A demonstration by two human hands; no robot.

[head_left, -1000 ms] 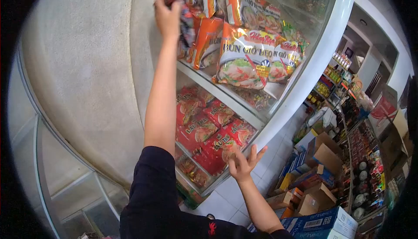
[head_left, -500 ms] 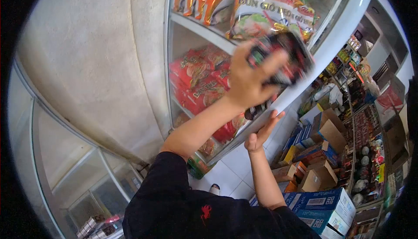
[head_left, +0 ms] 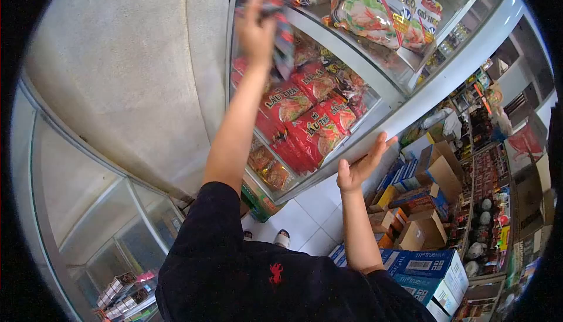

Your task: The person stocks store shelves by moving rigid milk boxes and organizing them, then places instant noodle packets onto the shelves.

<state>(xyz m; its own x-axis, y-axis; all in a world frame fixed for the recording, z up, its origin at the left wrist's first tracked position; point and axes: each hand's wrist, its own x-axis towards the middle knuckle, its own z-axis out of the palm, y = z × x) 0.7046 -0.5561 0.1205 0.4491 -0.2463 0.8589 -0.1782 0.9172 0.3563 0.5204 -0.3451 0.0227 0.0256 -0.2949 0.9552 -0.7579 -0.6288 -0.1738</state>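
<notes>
My left hand (head_left: 256, 39) is raised against the upper left of the glass cabinet (head_left: 390, 124), its fingers closed on a dark patterned cloth (head_left: 284, 43). Black, red and grey patches show on the cloth, which is blurred by motion. Part of it hangs down beside the hand, over the glass front. Lower and to the right, my right hand (head_left: 366, 164) holds nothing; its fingers are spread near the cabinet's bottom right edge. Behind the glass lie red noodle packets (head_left: 316, 131) on the lower shelf and orange-and-white noodle packets (head_left: 372, 14) on the upper one.
A bare wall (head_left: 126, 58) rises at the left above another glass case (head_left: 88, 205). Open cardboard boxes (head_left: 422, 231) and blue-and-white cartons (head_left: 428, 272) stand at the right. Crowded goods shelves (head_left: 489, 205) run behind them. White floor tiles (head_left: 302, 222) show below the cabinet.
My left hand has swept up and to the left with the cloth, from the cabinet's right edge to its upper left. My right hand stays open, at nearly the same place.
</notes>
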